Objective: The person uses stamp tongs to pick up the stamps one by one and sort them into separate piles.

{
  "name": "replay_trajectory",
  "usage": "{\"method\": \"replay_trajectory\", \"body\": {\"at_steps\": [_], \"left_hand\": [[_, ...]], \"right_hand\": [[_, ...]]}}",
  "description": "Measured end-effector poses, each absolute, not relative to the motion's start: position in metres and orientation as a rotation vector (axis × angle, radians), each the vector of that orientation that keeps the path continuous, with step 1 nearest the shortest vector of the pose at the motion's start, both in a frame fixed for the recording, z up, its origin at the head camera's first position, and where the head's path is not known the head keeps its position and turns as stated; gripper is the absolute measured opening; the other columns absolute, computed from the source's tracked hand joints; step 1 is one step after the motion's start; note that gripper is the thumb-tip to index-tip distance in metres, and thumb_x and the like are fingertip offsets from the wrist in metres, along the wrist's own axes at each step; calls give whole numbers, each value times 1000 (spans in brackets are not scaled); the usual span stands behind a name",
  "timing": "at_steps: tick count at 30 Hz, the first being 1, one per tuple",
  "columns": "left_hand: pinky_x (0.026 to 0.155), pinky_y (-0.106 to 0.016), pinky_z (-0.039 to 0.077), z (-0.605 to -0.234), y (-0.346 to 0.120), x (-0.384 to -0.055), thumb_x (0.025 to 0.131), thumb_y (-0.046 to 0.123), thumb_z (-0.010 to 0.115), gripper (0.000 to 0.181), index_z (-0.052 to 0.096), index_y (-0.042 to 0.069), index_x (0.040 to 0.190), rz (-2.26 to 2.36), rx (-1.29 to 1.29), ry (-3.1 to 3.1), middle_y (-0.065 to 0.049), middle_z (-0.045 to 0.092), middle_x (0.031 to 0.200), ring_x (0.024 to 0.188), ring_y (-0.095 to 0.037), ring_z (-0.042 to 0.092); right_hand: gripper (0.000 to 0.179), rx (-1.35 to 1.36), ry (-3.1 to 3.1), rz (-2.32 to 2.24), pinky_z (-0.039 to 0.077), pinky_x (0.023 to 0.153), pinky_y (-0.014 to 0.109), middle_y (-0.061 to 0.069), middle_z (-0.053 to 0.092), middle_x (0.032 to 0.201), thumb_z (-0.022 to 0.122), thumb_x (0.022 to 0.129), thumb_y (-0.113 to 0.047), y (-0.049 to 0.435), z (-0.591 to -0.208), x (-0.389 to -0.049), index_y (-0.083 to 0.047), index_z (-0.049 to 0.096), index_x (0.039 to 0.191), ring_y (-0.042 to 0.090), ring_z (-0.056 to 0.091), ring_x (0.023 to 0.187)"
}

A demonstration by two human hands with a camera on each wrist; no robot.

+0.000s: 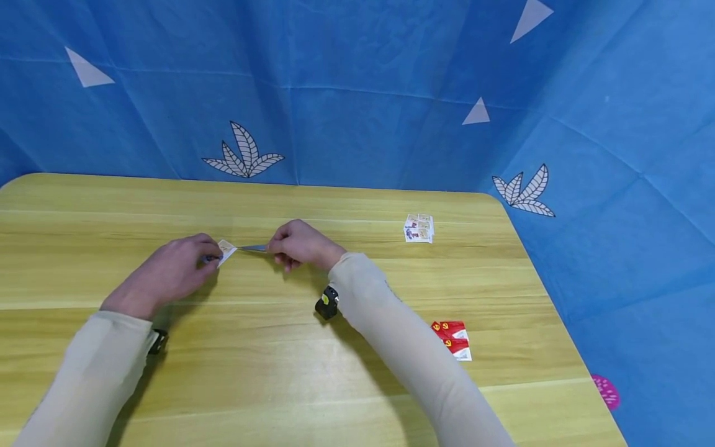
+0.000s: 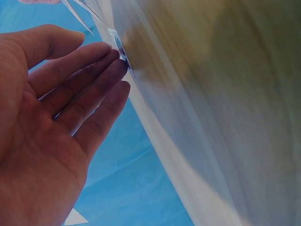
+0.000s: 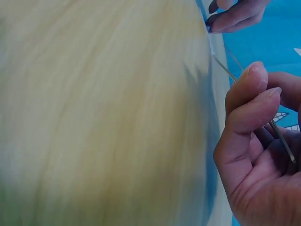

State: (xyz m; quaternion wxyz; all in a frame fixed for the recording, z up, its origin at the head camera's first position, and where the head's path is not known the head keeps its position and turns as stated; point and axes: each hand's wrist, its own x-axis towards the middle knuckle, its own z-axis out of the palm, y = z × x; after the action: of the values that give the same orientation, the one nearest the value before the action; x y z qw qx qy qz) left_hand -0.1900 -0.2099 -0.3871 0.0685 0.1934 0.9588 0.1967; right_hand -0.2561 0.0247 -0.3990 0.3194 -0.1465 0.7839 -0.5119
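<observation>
My right hand (image 1: 301, 243) pinches a pair of thin metal tweezers (image 1: 252, 248) between thumb and fingers. The tweezers' tips point left and reach the edge of a small white stamp (image 1: 226, 250) with a printed picture. Over the stamp's left side lies my left hand (image 1: 173, 267), hiding part of it. In the left wrist view, the fingers (image 2: 87, 106) of that hand are nearly straight, with the fingertips at the stamp (image 2: 117, 42) and the thumb held apart. The tweezers' rear end (image 3: 284, 141) shows inside my right hand in the right wrist view.
Toward the table's back right lies a group of white picture stamps (image 1: 419, 228). Red stamps with yellow emblems (image 1: 451, 340) lie at the right, partly hidden by my right sleeve (image 1: 402, 335). A blue patterned cloth (image 1: 357, 112) hangs behind the wooden table (image 1: 268, 385).
</observation>
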Motion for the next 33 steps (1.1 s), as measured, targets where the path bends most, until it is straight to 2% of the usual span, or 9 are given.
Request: {"method": "replay_trajectory", "body": {"at_steps": [16, 33], "left_hand": [[92, -60, 43, -388, -210, -191, 94, 8, 62, 24, 69, -6, 111, 571, 569, 2887, -25, 58, 122, 110, -45, 55], [91, -58, 45, -387, -211, -192, 94, 8, 62, 22, 70, -6, 110, 582, 586, 2898, -23, 60, 119, 108, -44, 57]], "right_hand": [[14, -357, 2054, -1359, 45, 50, 25, 9, 58, 67, 58, 99, -9, 20, -400, -255, 1, 67, 96, 16, 53, 48], [15, -381, 2054, -1372, 48, 49, 24, 7, 55, 65, 55, 99, -4, 11, -404, -252, 7, 64, 95, 15, 53, 46]]}}
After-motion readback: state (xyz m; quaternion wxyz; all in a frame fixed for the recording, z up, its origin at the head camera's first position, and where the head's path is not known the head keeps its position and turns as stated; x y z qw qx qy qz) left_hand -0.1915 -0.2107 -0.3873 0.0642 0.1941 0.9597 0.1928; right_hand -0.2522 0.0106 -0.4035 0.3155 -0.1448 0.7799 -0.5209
